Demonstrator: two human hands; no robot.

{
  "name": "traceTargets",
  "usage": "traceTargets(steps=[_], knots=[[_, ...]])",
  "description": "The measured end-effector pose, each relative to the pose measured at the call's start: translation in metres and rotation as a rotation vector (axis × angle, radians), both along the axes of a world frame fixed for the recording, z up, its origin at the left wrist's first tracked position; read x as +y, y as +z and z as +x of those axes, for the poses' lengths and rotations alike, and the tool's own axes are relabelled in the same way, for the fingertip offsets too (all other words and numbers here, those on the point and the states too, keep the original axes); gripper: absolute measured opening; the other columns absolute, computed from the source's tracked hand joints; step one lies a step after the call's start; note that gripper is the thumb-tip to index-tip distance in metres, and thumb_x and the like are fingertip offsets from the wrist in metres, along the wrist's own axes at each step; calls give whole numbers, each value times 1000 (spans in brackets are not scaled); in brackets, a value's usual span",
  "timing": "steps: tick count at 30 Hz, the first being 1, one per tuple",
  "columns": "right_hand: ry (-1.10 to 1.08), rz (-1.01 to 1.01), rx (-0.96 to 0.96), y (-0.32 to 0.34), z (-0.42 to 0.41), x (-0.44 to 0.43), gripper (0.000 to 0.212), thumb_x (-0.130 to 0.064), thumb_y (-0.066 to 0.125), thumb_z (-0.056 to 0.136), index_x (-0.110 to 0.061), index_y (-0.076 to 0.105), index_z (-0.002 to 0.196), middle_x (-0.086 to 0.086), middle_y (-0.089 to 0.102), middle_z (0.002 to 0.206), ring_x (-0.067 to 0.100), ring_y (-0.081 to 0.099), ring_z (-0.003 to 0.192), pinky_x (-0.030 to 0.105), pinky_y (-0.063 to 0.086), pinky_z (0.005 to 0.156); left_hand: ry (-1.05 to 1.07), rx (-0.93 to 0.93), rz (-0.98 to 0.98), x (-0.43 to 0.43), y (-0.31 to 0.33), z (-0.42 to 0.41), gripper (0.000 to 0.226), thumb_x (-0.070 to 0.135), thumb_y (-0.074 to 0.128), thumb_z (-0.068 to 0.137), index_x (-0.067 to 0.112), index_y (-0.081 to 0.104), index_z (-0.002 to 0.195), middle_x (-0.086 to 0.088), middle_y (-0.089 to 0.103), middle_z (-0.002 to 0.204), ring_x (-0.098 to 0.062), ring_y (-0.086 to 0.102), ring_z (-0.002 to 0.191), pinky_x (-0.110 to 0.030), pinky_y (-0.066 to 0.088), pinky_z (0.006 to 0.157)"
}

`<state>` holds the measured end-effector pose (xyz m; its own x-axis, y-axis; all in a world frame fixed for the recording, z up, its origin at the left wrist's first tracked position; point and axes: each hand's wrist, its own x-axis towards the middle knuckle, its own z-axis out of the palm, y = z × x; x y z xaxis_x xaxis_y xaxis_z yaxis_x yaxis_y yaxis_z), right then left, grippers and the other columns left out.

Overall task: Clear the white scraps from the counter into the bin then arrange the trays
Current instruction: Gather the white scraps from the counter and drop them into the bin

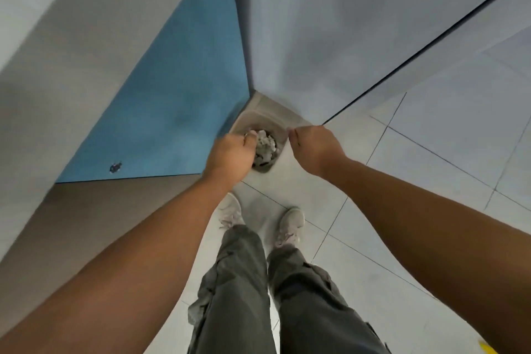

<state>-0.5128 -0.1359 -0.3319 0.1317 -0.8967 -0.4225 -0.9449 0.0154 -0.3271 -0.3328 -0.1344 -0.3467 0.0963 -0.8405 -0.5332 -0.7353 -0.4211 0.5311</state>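
bin (265, 112): pale, open-topped, on the floor, tucked into the corner where the blue panel meets the grey wall; just ahead of the feet.
white scraps (265, 144): heaped inside the bin, crumpled, filling the part of the opening visible between the two hands.
left hand (230, 154): over the bin's left side, back of the hand up, fingers curled down toward the heap; fingertips right at the scraps. Too blurred to tell whether anything is pinched between them.
right hand (313, 146): at the bin's right rim, fingers curled in with thumb against forefinger. Cannot tell whether gripping the rim, holding something thin, or closed on nothing.
blue panel (172, 89): upright, to the left of the bin, running down to the floor.
dark mark (115, 167): small, low on the blue panel, well apart from the bin.
grey wall (344, 23): smooth, behind and to the right of the bin, crossed by a dark diagonal seam.
tiled floor (431, 158): light tiles with thin dark joints.
shoes (291, 224): pale, side by side, pointing toward the bin.
trousers (244, 282): grey, loose, creased.
yellow object (487, 348): only a sliver at the bottom right edge; cannot tell what.
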Motion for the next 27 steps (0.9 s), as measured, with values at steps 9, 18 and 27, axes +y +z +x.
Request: traceTargets(steps=[9,18,27], knots=[[-129,160,-33,-155,10,2,45,-42,21,103,-14,51,83,20,65,95,38,59,90,33,38,69,45,-43,165,-5,-157,14,63,51,29,102,2,61,77,-22,63,89,-38,58,84,-36,46,72],[-461,275,-252,-231,0,19,30,-26,28,98,-7,51,103,15,60,105,34,55,97,42,47,83,199,127,333,-45,-255,0,64,55,29,89,4,62,111,-25,63,118,-42,62,103,-50,53,91],[-322,241,-150,-280,-2,5,32,-20,41,96,-15,59,122,12,62,120,33,57,111,32,46,89,318,294,347,-85,-290,-12,17,16,43,95,25,54,105,-2,60,93,-21,59,87,-34,52,81]])
